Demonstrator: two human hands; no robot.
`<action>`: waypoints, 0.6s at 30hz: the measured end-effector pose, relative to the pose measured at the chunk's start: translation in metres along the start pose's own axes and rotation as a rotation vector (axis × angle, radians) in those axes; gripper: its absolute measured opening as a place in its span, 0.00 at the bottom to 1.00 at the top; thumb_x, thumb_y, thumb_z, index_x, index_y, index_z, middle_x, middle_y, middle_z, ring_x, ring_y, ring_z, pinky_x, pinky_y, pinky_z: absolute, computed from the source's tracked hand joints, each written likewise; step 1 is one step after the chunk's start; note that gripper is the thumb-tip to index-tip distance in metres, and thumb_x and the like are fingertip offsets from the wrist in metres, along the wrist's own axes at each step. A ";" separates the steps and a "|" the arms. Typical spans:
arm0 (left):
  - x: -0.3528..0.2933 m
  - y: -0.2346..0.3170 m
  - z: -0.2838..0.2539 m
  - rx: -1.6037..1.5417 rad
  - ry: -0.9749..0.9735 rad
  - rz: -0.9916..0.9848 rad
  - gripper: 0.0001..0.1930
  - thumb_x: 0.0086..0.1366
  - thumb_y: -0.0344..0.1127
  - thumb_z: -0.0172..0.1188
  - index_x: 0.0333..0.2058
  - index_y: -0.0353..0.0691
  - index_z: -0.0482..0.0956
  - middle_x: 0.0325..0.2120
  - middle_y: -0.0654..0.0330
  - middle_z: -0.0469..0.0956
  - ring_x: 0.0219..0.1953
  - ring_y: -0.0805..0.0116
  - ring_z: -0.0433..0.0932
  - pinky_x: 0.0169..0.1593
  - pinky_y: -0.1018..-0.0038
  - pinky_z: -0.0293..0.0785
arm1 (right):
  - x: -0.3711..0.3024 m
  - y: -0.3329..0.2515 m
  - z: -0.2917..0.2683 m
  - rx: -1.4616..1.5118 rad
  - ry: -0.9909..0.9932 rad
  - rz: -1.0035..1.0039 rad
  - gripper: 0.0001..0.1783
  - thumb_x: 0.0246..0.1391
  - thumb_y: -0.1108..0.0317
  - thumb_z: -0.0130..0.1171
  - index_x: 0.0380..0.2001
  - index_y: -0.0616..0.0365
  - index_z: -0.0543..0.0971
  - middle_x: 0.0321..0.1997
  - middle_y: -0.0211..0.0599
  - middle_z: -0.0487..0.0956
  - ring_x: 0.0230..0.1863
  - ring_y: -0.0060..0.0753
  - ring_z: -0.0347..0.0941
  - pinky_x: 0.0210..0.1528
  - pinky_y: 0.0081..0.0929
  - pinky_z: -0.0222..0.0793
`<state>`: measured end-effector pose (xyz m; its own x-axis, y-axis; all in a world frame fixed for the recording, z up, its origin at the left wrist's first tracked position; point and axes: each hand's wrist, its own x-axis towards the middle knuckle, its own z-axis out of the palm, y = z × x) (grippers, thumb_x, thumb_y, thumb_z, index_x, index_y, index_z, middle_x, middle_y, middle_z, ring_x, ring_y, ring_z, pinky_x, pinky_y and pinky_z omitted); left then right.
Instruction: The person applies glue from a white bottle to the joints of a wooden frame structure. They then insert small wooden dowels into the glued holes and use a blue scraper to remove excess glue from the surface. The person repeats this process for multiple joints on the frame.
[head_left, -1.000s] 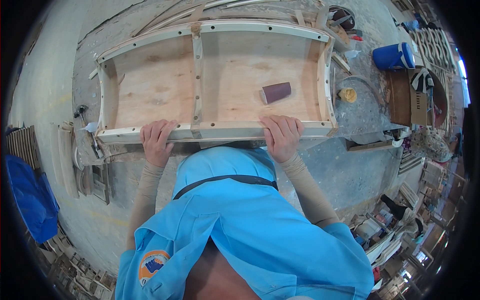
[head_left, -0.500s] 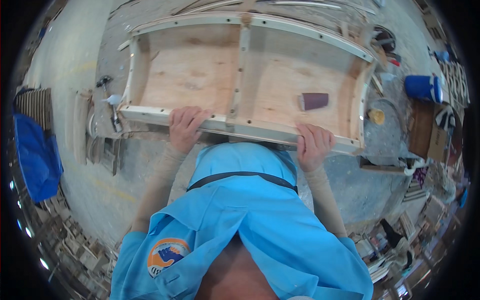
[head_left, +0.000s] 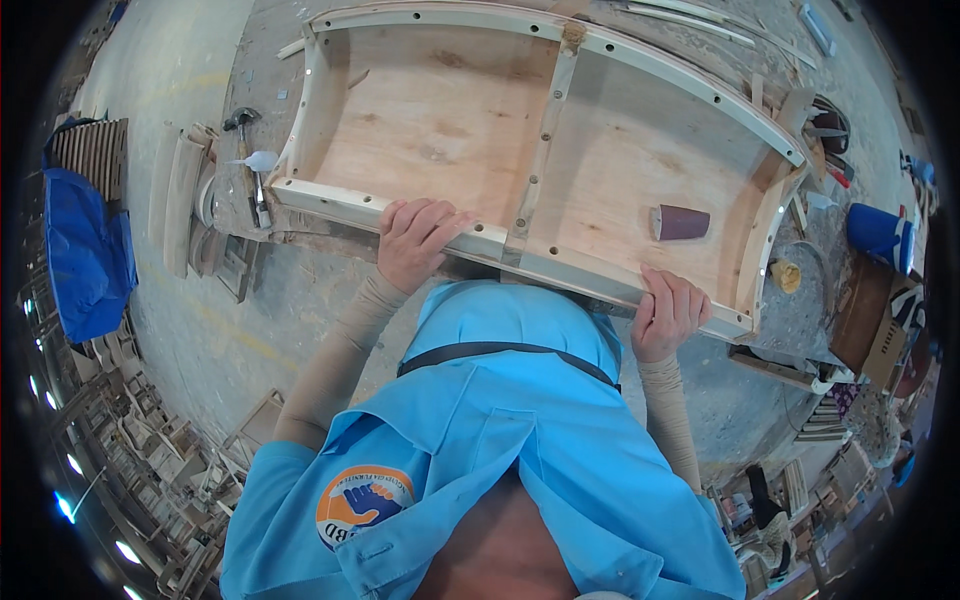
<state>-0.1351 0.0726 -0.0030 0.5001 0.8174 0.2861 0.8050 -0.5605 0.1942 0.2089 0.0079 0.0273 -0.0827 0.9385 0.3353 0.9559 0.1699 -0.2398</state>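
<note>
A wide wooden frame (head_left: 520,262) with a plywood bottom lies before me on a workbench. A middle rail with drilled holes splits it into two compartments. My left hand (head_left: 415,243) is wrapped over its near rail, left of the middle rail. Further right along the same edge, my right hand (head_left: 672,312) grips the rail, fingers curled over the top. Inside the right compartment lies a small dark purple piece (head_left: 684,223), cup-like or rolled, with a pale left end. Neither hand touches it.
Left of the frame lie a hammer (head_left: 242,150), a white nozzle bottle (head_left: 260,161) and a chisel-like tool (head_left: 261,205). Curved wooden pieces (head_left: 180,205) stand beside the bench. A blue container (head_left: 880,236), a yellow lump (head_left: 786,276) and a cardboard box (head_left: 885,345) are at right.
The view has swung, so frame, bench tools and both hands sit further right and the frame slants more. Both hands keep hold of the near rail; the purple piece stays in its compartment.
</note>
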 end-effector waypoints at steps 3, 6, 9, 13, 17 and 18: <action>0.001 -0.001 0.002 0.001 -0.019 -0.013 0.33 0.40 0.29 0.61 0.51 0.54 0.75 0.45 0.68 0.72 0.52 0.66 0.68 0.60 0.60 0.54 | 0.007 0.003 0.000 0.013 -0.013 -0.012 0.16 0.57 0.60 0.48 0.42 0.49 0.82 0.38 0.29 0.77 0.42 0.32 0.69 0.54 0.35 0.53; 0.008 0.002 0.001 -0.019 -0.031 -0.041 0.33 0.40 0.29 0.61 0.51 0.54 0.75 0.45 0.68 0.72 0.52 0.65 0.68 0.60 0.60 0.54 | 0.018 0.009 0.003 0.049 -0.023 -0.013 0.15 0.56 0.62 0.49 0.42 0.50 0.81 0.38 0.31 0.76 0.43 0.34 0.68 0.54 0.36 0.53; 0.022 0.002 -0.005 -0.049 -0.041 -0.044 0.33 0.40 0.29 0.61 0.52 0.53 0.74 0.45 0.67 0.72 0.51 0.64 0.68 0.60 0.60 0.54 | 0.031 0.014 0.006 0.088 -0.014 -0.028 0.14 0.54 0.64 0.50 0.42 0.51 0.80 0.38 0.32 0.76 0.42 0.36 0.68 0.54 0.37 0.53; 0.036 0.004 -0.016 -0.079 -0.064 -0.040 0.32 0.42 0.28 0.60 0.51 0.52 0.74 0.44 0.66 0.72 0.51 0.64 0.68 0.60 0.61 0.54 | 0.036 0.022 0.008 0.090 -0.013 -0.032 0.14 0.55 0.65 0.49 0.41 0.51 0.80 0.38 0.32 0.76 0.42 0.37 0.68 0.53 0.37 0.53; 0.038 0.008 -0.018 -0.085 -0.063 -0.055 0.31 0.43 0.28 0.59 0.51 0.51 0.74 0.44 0.65 0.72 0.50 0.63 0.69 0.59 0.61 0.55 | 0.036 0.024 0.010 0.091 -0.007 -0.037 0.14 0.55 0.65 0.49 0.41 0.52 0.80 0.38 0.32 0.76 0.42 0.37 0.68 0.53 0.37 0.54; 0.037 0.008 -0.018 -0.091 -0.064 -0.053 0.31 0.43 0.28 0.59 0.51 0.51 0.74 0.44 0.65 0.72 0.50 0.63 0.69 0.59 0.61 0.55 | 0.036 0.025 0.011 0.092 -0.011 -0.038 0.14 0.56 0.65 0.49 0.42 0.52 0.79 0.38 0.32 0.76 0.42 0.37 0.68 0.53 0.37 0.54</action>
<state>-0.1154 0.0962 0.0261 0.4795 0.8511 0.2137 0.7998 -0.5240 0.2928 0.2264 0.0491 0.0239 -0.1220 0.9338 0.3363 0.9220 0.2321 -0.3099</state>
